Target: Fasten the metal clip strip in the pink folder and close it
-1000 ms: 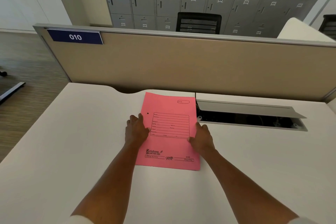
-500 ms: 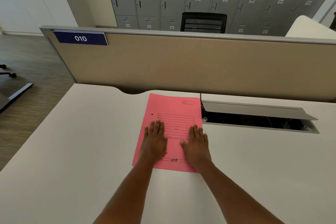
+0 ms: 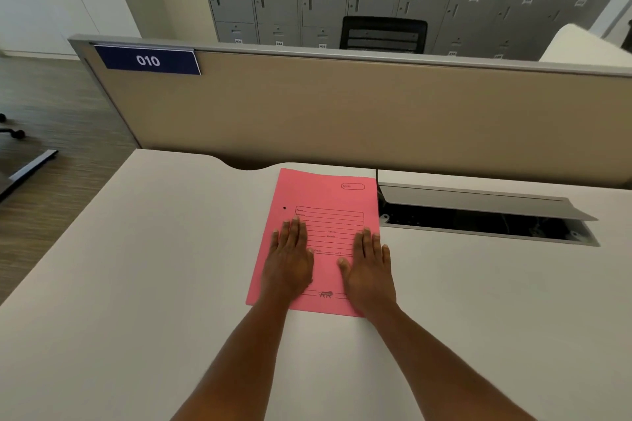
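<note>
The pink folder (image 3: 325, 195) lies closed and flat on the white desk (image 3: 136, 267), printed cover up, its far edge near the partition. My left hand (image 3: 290, 260) rests palm down on the folder's left half, fingers straight and close together. My right hand (image 3: 367, 267) lies palm down on the right half, its little finger over the folder's right edge. Neither hand grips anything. The metal clip strip is hidden inside the folder; only a small dark hole (image 3: 284, 207) shows near the left edge.
An open cable hatch (image 3: 478, 215) with a raised grey lid sits in the desk just right of the folder. A beige partition (image 3: 342, 113) with a "010" label stands behind. Grey lockers and a black chair are beyond it.
My hands moved from the folder's left and right edges onto its cover and now lie flat on it. The folder stays closed in the same spot.
</note>
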{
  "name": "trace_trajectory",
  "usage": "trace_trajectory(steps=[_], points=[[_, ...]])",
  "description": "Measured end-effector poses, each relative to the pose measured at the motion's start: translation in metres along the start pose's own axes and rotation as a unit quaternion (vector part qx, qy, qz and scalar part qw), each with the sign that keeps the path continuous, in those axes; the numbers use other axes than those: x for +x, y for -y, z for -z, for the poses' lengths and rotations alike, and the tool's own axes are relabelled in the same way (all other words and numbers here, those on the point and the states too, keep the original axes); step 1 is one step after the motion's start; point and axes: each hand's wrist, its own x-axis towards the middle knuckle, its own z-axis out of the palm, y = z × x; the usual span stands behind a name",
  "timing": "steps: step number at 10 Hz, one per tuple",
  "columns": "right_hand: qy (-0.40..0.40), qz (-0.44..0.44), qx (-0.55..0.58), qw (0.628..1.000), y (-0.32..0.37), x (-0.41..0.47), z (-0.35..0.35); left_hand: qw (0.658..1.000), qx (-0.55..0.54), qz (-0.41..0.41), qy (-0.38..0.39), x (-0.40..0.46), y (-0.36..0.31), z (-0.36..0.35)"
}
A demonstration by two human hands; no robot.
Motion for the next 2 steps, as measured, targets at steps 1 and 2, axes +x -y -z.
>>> trace_trajectory(steps=[1,2], points=[[0.014,0.001,0.006,1.0,0.0,0.0,0.005,1.0,-0.002,0.004,0.007,-0.003,-0.006,0.008],[0.013,0.014,0.012,1.0,0.005,0.005,0.022,1.0,-0.002,-0.006,-0.002,0.002,-0.017,0.028]])
